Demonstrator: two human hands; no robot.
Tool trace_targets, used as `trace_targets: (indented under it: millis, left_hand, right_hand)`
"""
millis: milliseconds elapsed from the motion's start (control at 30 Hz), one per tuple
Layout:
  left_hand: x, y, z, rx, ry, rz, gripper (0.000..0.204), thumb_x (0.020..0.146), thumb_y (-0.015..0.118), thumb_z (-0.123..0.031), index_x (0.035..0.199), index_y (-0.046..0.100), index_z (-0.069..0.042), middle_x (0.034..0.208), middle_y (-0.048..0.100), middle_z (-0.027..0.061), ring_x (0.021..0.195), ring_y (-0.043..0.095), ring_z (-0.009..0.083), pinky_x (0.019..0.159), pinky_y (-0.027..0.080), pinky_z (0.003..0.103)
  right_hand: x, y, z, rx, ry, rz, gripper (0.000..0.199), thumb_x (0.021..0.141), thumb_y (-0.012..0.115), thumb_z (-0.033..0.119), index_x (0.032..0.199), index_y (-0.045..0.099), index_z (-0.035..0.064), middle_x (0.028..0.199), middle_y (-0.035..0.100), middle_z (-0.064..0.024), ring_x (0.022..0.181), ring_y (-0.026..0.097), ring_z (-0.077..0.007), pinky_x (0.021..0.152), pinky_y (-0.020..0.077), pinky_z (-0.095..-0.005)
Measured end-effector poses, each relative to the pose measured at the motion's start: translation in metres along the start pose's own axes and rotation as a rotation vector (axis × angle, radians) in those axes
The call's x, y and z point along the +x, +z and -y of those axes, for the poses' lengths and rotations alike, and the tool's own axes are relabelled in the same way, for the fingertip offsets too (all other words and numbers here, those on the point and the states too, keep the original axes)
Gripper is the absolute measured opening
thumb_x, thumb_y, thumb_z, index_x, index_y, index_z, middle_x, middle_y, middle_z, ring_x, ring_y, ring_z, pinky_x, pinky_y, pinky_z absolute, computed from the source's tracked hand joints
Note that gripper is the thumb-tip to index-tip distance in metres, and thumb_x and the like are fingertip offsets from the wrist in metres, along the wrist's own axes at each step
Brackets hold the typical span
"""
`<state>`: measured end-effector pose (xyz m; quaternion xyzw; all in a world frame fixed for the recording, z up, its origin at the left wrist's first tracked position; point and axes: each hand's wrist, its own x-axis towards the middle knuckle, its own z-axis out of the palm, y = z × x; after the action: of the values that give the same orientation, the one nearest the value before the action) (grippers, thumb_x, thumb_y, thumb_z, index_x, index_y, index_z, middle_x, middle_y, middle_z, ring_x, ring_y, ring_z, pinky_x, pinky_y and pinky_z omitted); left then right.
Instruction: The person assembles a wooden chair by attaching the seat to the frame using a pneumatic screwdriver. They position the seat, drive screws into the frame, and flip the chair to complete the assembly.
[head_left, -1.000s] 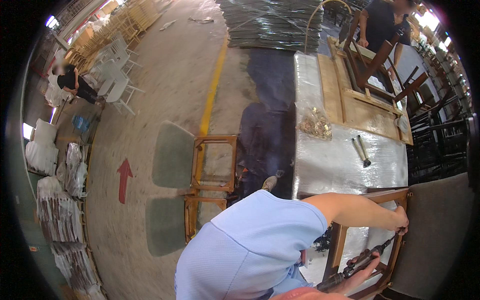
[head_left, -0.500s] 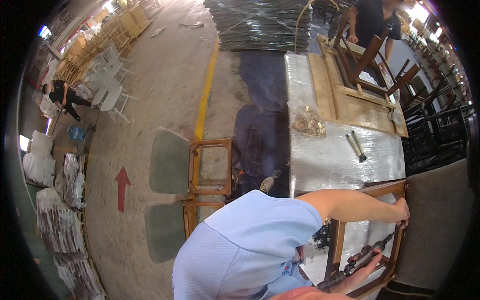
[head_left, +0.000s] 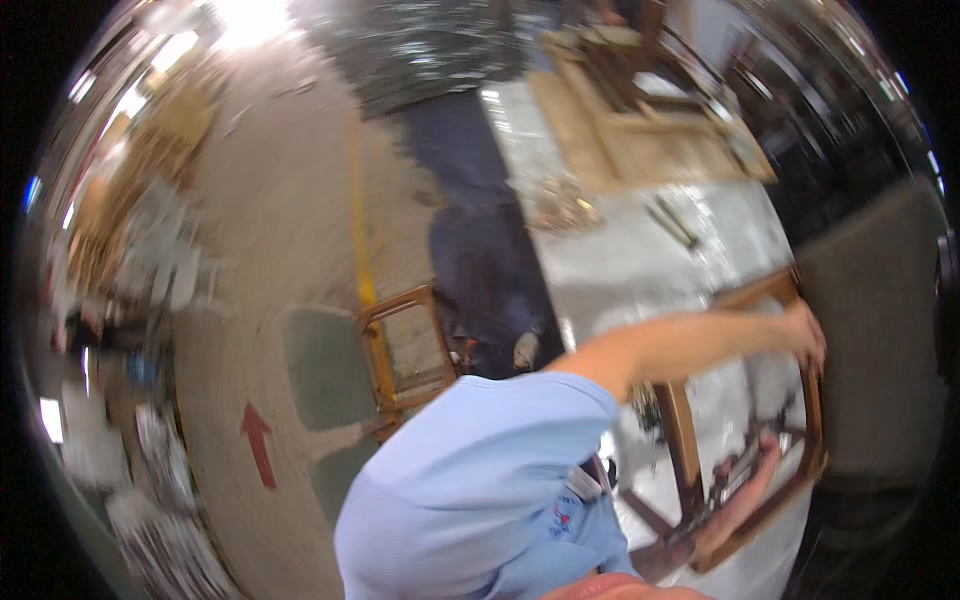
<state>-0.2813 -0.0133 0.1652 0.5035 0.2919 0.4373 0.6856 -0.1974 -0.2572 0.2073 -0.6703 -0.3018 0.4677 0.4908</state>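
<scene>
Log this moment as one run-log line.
left hand: gripping far corner of brown wooden chair frame | right hand: on dark tool inside frame, blurred | surface: silver-covered workbench

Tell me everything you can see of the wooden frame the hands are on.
The wooden frame is brown, made of joined rails with open space between, and lies flat on the silvery worktable near its front right corner. The left hand grips its far corner; the right hand rests on a dark tool across it. Motion blur hides finer detail.

Motion blur smears the distant chairs [head_left: 150,250]; right hand [head_left: 745,490] indistinct.
</scene>
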Motion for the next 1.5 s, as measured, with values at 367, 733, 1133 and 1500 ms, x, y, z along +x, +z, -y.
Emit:
trace_targets:
  millis: [367, 733, 1133, 1500]
  left_hand:
    - [0.001, -0.006, -0.006, -0.366, -0.045, 0.141, 0.025, 0.097, 0.064, -0.02, 0.104, 0.066, 0.004, 0.101, 0.07, 0.0139, 0.091, 0.065, 0.0184, 0.081, 0.053, 0.027]
    - [-0.039, 0.04, -0.016, 0.421, -0.424, 0.874, 0.076, 0.086, 0.038, -0.083, 0.075, 0.063, -0.011, 0.063, 0.058, 0.0003, 0.048, 0.042, 0.0043, 0.04, 0.024, 0.019]
    - [-0.114, 0.094, -0.025, 0.123, -0.764, 0.417, 0.051, 0.089, 0.052, -0.054, 0.093, 0.062, -0.005, 0.063, 0.056, 0.0051, 0.047, 0.048, 0.0092, 0.039, 0.035, 0.02]
    - [-0.154, 0.132, -0.061, -0.48, -1.011, 0.532, 0.053, 0.096, 0.032, -0.051, 0.091, 0.06, -0.007, 0.058, 0.055, 0.0079, 0.04, 0.042, 0.0115, 0.035, 0.026, 0.025]
  right_hand:
    - [0.003, -0.001, 0.002, 0.127, -0.26, 0.285, 0.028, 0.106, 0.043, 0.03, 0.102, 0.06, 0.0074, 0.088, 0.062, -0.0027, 0.055, 0.058, -0.0085, 0.049, 0.0432, -0.0213]
    - [-0.003, -0.035, 0.014, 0.28, -0.298, 0.36, 0.071, 0.094, 0.061, 0.043, 0.15, 0.029, 0.0119, 0.106, 0.06, -0.0125, 0.058, 0.058, -0.0111, 0.05, 0.0442, -0.0208]
    - [-0.097, -0.11, 0.046, -0.513, -0.593, 0.024, 0.096, 0.075, 0.076, 0.046, 0.146, 0.031, 0.0001, 0.136, 0.045, -0.0192, 0.127, 0.045, -0.0298, 0.107, 0.0367, -0.0389]
    - [-0.008, -0.063, 0.006, 0.435, -0.969, -0.015, 0.105, 0.05, 0.092, 0.059, 0.125, 0.051, -0.0025, 0.11, 0.06, -0.0181, 0.103, 0.06, -0.0265, 0.086, 0.0484, -0.0375]
